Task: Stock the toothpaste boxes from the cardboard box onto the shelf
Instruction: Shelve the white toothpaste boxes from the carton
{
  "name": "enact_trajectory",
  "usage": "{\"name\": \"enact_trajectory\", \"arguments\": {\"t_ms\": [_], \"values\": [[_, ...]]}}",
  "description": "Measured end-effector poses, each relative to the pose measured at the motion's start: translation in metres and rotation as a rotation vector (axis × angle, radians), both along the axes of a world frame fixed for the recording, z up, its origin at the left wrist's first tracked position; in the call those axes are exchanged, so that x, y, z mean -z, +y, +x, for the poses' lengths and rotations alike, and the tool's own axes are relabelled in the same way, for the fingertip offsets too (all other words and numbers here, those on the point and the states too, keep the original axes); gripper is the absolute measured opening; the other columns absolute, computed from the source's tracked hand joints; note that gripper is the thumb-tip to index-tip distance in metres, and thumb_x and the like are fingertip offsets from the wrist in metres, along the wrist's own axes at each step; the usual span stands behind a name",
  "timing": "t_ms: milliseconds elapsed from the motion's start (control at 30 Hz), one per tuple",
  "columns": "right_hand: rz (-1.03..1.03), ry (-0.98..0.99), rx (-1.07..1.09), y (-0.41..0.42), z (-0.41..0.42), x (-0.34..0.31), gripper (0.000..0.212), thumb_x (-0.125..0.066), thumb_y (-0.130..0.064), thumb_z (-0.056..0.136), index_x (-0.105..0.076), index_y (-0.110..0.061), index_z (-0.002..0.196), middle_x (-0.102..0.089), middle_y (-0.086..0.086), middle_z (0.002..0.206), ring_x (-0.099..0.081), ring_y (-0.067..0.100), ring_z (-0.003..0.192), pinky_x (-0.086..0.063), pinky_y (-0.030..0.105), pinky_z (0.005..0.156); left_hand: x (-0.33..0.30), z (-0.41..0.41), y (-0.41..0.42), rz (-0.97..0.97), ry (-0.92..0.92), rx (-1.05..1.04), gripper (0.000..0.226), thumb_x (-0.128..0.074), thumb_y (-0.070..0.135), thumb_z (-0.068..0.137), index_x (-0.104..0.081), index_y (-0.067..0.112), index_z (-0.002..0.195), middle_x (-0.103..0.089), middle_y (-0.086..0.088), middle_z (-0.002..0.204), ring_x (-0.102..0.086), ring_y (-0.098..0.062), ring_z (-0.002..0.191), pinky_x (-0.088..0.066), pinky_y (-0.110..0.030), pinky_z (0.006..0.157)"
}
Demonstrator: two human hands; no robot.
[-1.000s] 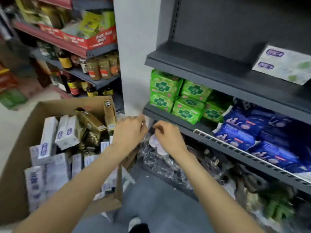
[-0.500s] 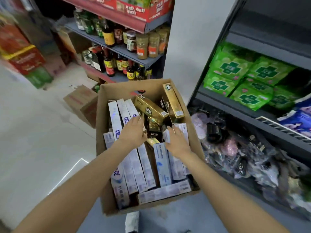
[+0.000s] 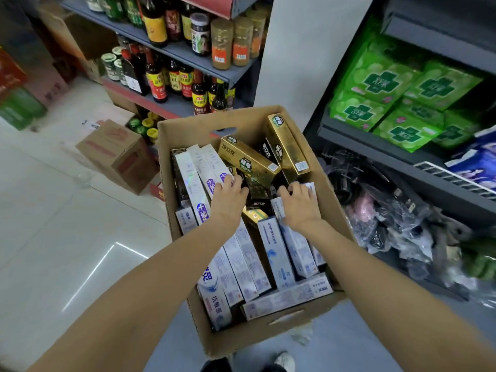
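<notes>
Setting: a shop aisle seen from above, looking down past two bare forearms into an open cardboard box (image 3: 185, 135) standing on the floor.

Cardboard box: tall brown carton with a slot handle cut in its far wall; it sits between a grocery rack at the far left and the dark shelf (image 3: 397, 151) on the right.

Toothpaste boxes: long white toothpaste boxes (image 3: 276, 253) lie packed side by side along the box's left wall and near edge, with one lying crosswise against the near wall. Two gold toothpaste boxes (image 3: 248, 161) lean tilted at the far right corner, above several black ones in the middle.

Left hand (image 3: 229, 198): palm down inside the box, left of centre, its fingers curled over the upper ends of the white boxes by the left wall. Whether it truly grips one, I cannot tell.

Right hand (image 3: 298, 204): palm down, right of centre, fingers bent over the end of a white box near the right wall, just below the gold boxes. A firm hold cannot be confirmed.

Dark shelf: carries green soft packs (image 3: 397, 103) stacked in two layers, with blue packs (image 3: 480, 162) at the right edge. Below it lie dark plastic-wrapped goods (image 3: 397, 218).

Grocery rack: holds sauce bottles (image 3: 171, 81) and spice jars (image 3: 233, 44).

Floor: a smaller sealed carton (image 3: 118, 154) rests left of the box.
</notes>
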State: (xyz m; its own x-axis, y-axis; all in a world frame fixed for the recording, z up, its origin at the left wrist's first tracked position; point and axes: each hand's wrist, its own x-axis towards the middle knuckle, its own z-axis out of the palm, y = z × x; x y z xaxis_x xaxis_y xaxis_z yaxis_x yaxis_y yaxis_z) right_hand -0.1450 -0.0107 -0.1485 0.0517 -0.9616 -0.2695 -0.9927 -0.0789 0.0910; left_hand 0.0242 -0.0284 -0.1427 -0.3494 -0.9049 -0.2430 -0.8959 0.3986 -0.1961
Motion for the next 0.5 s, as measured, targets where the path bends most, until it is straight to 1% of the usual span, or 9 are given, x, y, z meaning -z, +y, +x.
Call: {"name": "enact_trajectory", "arguments": {"t_ms": [67,100,133,167,200,267,333,433,500], "values": [[-0.003,-0.07,0.065,0.009,0.005,-0.002,0.056,-0.066,-0.019,0.083,-0.032,-0.019,0.127,-0.043,0.014,0.123,-0.045,0.031,0.112,-0.04,0.036,0.089,-0.003,0.0,-0.004,-0.01,-0.027,0.04,0.06,-0.067,0.012,0.079,-0.04,0.012,0.133,-0.029,-0.014,0.14,-0.028,-0.034,0.131,-0.034,-0.038,0.102],[0.019,-0.16,0.123,0.016,0.006,-0.004,0.053,-0.063,-0.017,0.086,-0.03,-0.02,0.128,-0.048,0.015,0.116,-0.053,0.031,0.098,-0.043,0.035,0.076,-0.004,0.001,-0.006,-0.019,-0.044,0.078,0.06,-0.067,0.011,0.079,-0.041,0.012,0.133,-0.033,-0.014,0.137,-0.03,-0.034,0.128,-0.034,-0.037,0.101],[0.054,-0.272,0.181,0.022,0.007,-0.004,0.051,-0.058,-0.014,0.089,-0.028,-0.023,0.129,-0.051,0.016,0.107,-0.056,0.031,0.082,-0.043,0.036,0.064,-0.006,0.003,-0.009,-0.03,-0.056,0.121,0.059,-0.067,0.01,0.079,-0.041,0.011,0.132,-0.037,-0.013,0.134,-0.032,-0.032,0.126,-0.034,-0.036,0.1],[0.077,-0.384,0.231,0.027,0.006,-0.005,0.051,-0.054,-0.01,0.091,-0.027,-0.025,0.132,-0.052,0.016,0.099,-0.055,0.031,0.071,-0.042,0.036,0.057,-0.009,0.006,-0.012,-0.044,-0.058,0.16,0.057,-0.066,0.01,0.08,-0.042,0.011,0.132,-0.04,-0.012,0.131,-0.034,-0.03,0.124,-0.035,-0.035,0.099],[0.08,-0.479,0.267,0.03,0.004,-0.006,0.051,-0.051,-0.008,0.092,-0.026,-0.025,0.134,-0.053,0.015,0.093,-0.055,0.03,0.067,-0.042,0.036,0.055,-0.013,0.009,-0.015,-0.066,-0.048,0.19,0.056,-0.066,0.011,0.08,-0.043,0.011,0.131,-0.043,-0.01,0.129,-0.035,-0.029,0.123,-0.035,-0.035,0.097],[0.045,-0.658,0.308,0.032,-0.002,-0.015,0.053,-0.05,-0.003,0.091,-0.029,-0.024,0.135,-0.057,0.013,0.085,-0.057,0.027,0.068,-0.043,0.035,0.056,-0.023,0.014,-0.018,-0.126,0.013,0.215,0.05,-0.064,0.018,0.083,-0.045,0.014,0.129,-0.047,-0.008,0.126,-0.037,-0.027,0.12,-0.034,-0.035,0.094],[-0.038,-0.84,0.331,0.029,-0.006,-0.03,0.05,-0.05,0.0,0.089,-0.034,-0.025,0.129,-0.06,0.011,0.085,-0.058,0.024,0.07,-0.042,0.031,0.059,-0.036,0.014,-0.02,-0.167,0.141,0.168,0.044,-0.062,0.031,0.087,-0.048,0.017,0.126,-0.051,-0.008,0.122,-0.039,-0.027,0.118,-0.033,-0.036,0.093],[-0.169,-1.096,0.351,0.02,-0.013,-0.057,0.053,-0.051,0.007,0.085,-0.036,-0.031,0.119,-0.061,0.009,0.098,-0.058,0.022,0.082,-0.046,0.032,0.069,-0.064,0.011,-0.022,-0.317,0.445,0.057,0.044,-0.061,0.045,0.085,-0.058,0.016,0.118,-0.061,-0.01,0.109,-0.049,-0.03,0.109,-0.036,-0.038,0.089],[-0.234,-1.196,0.34,0.014,-0.019,-0.078,0.056,-0.05,0.009,0.085,-0.034,-0.031,0.12,-0.059,0.008,0.1,-0.056,0.021,0.086,-0.045,0.032,0.072,-0.09,0.007,-0.025,-0.361,0.662,-0.024,0.047,-0.059,0.05,0.085,-0.06,0.015,0.116,-0.065,-0.01,0.104,-0.056,-0.029,0.103,-0.039,-0.037,0.084]]}}
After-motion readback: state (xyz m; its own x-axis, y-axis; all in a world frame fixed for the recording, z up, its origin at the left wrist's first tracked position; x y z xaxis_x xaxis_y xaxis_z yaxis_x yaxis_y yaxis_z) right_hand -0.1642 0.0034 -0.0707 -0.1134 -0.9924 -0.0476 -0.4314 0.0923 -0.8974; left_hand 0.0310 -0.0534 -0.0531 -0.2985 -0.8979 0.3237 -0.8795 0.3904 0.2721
